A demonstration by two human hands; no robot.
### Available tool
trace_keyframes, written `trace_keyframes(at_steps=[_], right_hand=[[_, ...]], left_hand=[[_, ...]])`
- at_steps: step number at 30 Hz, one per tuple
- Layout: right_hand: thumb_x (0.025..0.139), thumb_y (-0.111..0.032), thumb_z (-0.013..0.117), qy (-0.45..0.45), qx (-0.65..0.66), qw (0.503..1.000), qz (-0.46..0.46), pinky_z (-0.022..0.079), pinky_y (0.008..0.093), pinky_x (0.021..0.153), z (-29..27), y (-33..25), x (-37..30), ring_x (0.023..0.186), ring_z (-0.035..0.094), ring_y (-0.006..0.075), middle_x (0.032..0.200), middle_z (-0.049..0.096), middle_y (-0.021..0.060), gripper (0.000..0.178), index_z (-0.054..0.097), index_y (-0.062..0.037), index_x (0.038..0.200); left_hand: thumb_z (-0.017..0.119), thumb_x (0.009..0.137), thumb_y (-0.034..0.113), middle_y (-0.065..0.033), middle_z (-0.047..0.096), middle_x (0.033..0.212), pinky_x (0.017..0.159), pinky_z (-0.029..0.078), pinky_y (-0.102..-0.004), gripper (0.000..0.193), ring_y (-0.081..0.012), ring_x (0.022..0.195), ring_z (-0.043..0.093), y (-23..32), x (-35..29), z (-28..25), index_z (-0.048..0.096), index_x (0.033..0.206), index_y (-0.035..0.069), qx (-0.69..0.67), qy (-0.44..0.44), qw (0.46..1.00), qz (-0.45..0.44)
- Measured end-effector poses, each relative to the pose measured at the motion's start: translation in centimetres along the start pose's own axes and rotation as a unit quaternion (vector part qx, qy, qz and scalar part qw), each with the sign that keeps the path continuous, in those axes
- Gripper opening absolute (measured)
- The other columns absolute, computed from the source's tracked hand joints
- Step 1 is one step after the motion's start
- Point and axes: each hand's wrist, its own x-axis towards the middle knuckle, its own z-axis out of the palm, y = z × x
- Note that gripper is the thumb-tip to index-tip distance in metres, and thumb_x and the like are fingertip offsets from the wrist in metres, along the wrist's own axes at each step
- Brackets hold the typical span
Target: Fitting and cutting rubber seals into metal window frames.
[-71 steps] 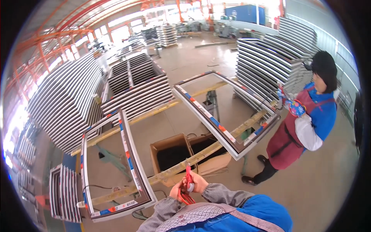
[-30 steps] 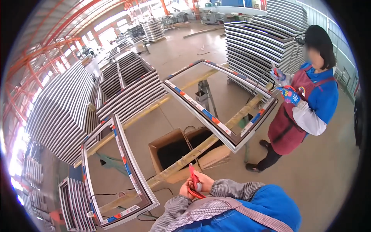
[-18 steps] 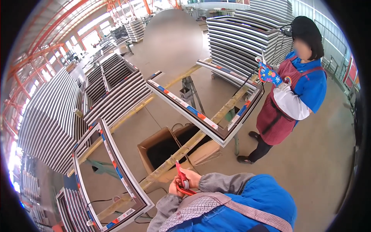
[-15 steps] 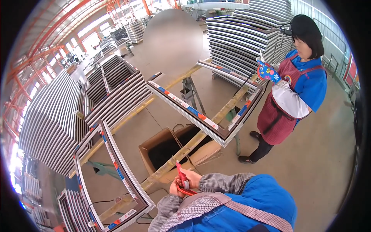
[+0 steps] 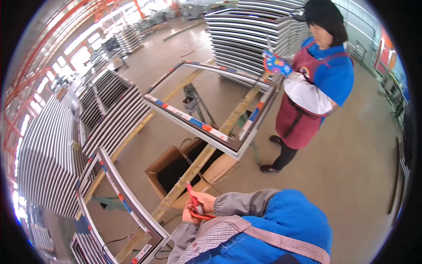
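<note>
My left hand and my right hand are close together in front of my apron, both closed around a pair of red-handled cutters. The tip of the cutters points up and away from me, and part of the handles is hidden by my fingers. Just beyond them runs a yellowish wooden rail. To the left lies a window frame with coloured tape strips. A second taped frame rests farther off across two rails.
An open cardboard box with black material inside sits on the floor below the rail. Stacked frames stand at left and at the back. A co-worker in a maroon apron stands right of the far frame, wearing a flowered blue glove.
My view has turned to the right, so the surroundings sit farther left in the picture. Both hands keep hold of the cutters in much the same pose.
</note>
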Motion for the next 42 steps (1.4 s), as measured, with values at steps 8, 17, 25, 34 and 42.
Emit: trace_keyframes(at_steps=[8, 17, 25, 34, 42], right_hand=[[0.086, -0.042, 0.043, -0.026, 0.006, 0.999, 0.020, 0.048, 0.0373, 0.055, -2.2, 0.8, 2.3, 0.065, 0.058, 0.0227, 0.081, 0.059, 0.0141, 0.041, 0.046, -0.0018, 0.095], [0.086, -0.039, 0.045, -0.004, 0.030, 0.999, 0.045, 0.047, 0.0367, 0.053, -1.8, 0.2, 1.4, 0.062, 0.058, 0.0208, 0.082, 0.059, 0.0116, 0.033, 0.047, -0.0063, 0.092], [0.086, -0.040, 0.045, 0.016, 0.007, 1.000, 0.024, 0.050, 0.0333, 0.058, -1.1, 0.3, 0.8, 0.064, 0.058, 0.0193, 0.083, 0.060, 0.0110, 0.039, 0.050, -0.0021, 0.093], [0.086, -0.040, 0.045, 0.022, 0.006, 0.999, 0.043, 0.050, 0.0338, 0.058, -1.1, 0.5, 1.3, 0.064, 0.058, 0.0191, 0.083, 0.060, 0.0115, 0.039, 0.049, -0.0025, 0.095], [0.087, -0.038, 0.045, 0.012, 0.004, 0.998, 0.055, 0.047, 0.0356, 0.052, -0.7, 0.3, 1.4, 0.061, 0.058, 0.0205, 0.081, 0.059, 0.0110, 0.032, 0.048, -0.0069, 0.090]], left_hand=[[0.038, 0.091, 0.028, 0.0079, 0.045, 0.053, 0.044, 0.038, -0.0182, 0.028, -0.0056, 0.045, 0.041, 0.4, 3.5, -3.8, 0.046, 0.067, 0.016, 0.155, 0.058, 0.984, 0.069], [0.044, 0.088, 0.027, 0.0087, 0.050, 0.053, 0.039, 0.040, -0.0154, 0.021, -0.0043, 0.040, 0.044, -0.6, 2.0, -1.7, 0.052, 0.072, 0.017, 0.092, 0.112, 0.987, 0.063], [0.043, 0.088, 0.027, 0.0097, 0.048, 0.051, 0.038, 0.040, -0.0161, 0.024, -0.0039, 0.039, 0.041, -0.7, 0.8, -0.8, 0.050, 0.067, 0.017, 0.061, 0.088, 0.993, 0.054], [0.040, 0.088, 0.021, 0.0088, 0.047, 0.051, 0.039, 0.040, -0.0154, 0.022, -0.0033, 0.039, 0.041, -0.3, 1.8, -2.3, 0.049, 0.069, 0.015, 0.072, 0.084, 0.992, 0.068], [0.044, 0.084, 0.015, 0.0085, 0.047, 0.050, 0.038, 0.038, -0.0150, 0.016, -0.0029, 0.039, 0.041, 0.1, 0.9, -1.2, 0.049, 0.069, 0.012, -0.010, 0.029, 0.999, 0.021]])
